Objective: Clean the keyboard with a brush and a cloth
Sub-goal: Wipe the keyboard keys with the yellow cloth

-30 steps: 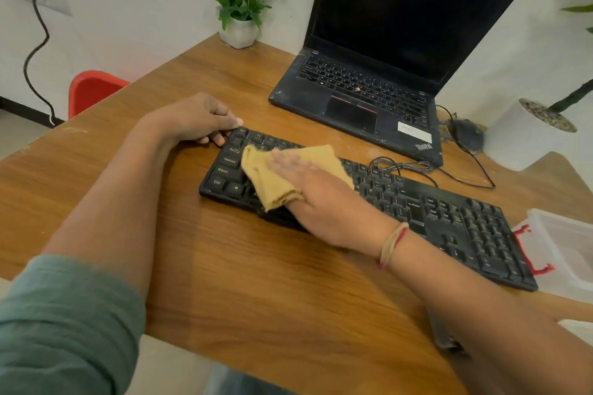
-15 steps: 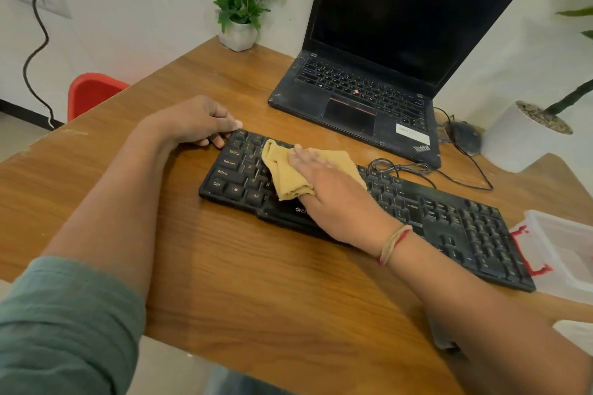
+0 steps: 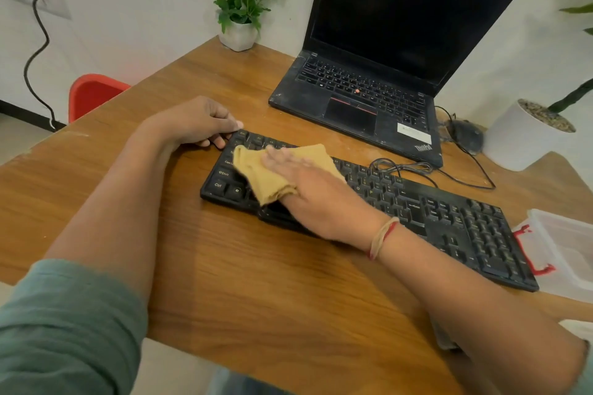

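A person sits at a wooden table (image 3: 256,282) wiping a black keyboard (image 3: 417,212) that lies diagonally across it. The left hand (image 3: 195,122) sits at the keyboard's far left corner, fingers curled and gripping that corner to steady it. The right hand (image 3: 314,192) lies over the keyboard's left half, pressing a folded tan cloth (image 3: 256,170) onto the keys. Its fingers look straight and flat on the fabric, though they are blurred, so the thumb's hold is unclear. The cloth covers the letter keys near the left end; the keyboard's right half and number pad are uncovered. No brush shows.

Beyond the keyboard stands an open laptop (image 3: 369,90), screen dark. The keyboard's cable (image 3: 401,167) coils just behind its far edge. A clear plastic box (image 3: 564,244) sits just beside its right end.

To wipe well, the palm should likely press evenly, travel along the key rows toward the right end, and stay clear of the cable, while the left hand stops the keyboard sliding.
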A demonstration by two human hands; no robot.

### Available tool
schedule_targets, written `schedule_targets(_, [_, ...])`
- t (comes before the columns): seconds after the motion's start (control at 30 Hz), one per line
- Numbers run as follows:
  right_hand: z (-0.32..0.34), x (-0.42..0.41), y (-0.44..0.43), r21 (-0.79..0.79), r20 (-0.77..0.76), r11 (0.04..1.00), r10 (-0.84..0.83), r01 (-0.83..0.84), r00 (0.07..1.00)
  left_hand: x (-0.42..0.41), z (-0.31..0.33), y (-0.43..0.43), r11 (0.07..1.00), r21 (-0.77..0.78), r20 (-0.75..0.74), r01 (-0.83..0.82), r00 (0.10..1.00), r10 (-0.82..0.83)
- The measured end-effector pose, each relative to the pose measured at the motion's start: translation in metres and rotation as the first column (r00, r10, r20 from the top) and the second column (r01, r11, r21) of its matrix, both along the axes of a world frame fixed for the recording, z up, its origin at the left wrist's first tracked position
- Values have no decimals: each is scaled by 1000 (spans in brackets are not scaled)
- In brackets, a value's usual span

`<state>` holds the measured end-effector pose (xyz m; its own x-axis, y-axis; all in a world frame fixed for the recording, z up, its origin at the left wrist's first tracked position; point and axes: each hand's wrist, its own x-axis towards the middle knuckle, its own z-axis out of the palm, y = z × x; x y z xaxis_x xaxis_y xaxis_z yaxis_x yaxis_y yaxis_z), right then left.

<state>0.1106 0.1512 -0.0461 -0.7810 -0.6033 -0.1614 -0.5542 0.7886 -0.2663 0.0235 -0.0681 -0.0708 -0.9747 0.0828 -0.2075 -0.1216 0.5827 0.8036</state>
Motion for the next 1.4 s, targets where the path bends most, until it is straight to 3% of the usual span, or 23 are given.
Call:
schedule_targets(0.1, [1,-10,-1,8,-32,998,-68,69,997,0,-1,2,1000,16,-7,-18,1000,18])
schedule_targets(0.23, [0,-4,-9,4,29,998,56,-56,998,0,-1,1,1000,19,-8,-8,1000,8])
schedule_targets(0.37, [2,-23,-9,10,-43,997,-74,75,996,0,-2,2,999,37,2,-17,1000,17])
schedule_targets(0.5, [-1,-11,-11,19,13,998,53,-53,999,0,-1,2,999,38,-8,-17,1000,17])
schedule_targets(0.63, [2,-29,4,-27,-32,995,-97,96,995,1,-1,2,999,50,6,-17,1000,17])
schedule_targets(0.77, [-3,-14,12,-31,57,1000,3,-2,998,1,1,2,1000,29,-2,-8,1000,8])
schedule_targets(0.9, [1,-9,28,-47,-7,995,-86,86,996,1,0,2,999,39,-7,-5,1000,5])
schedule_targets(1.03, [-1,21,29,6,52,995,99,-99,994,0,0,1,1000,14,-24,4,1000,-4])
schedule_targets(1.17, [3,21,46,18,-19,1000,4,-4,1000,0,0,1,1000,18,-5,8,1000,-8])
schedule_targets(1.3, [1,40,48,56,34,988,145,-147,989,-1,-1,1,1000,11,-16,8,1000,-8])
schedule_targets(1.4, [4,39,58,47,-36,998,39,-37,999,-3,-2,0,1000,15,-2,17,1000,-17])
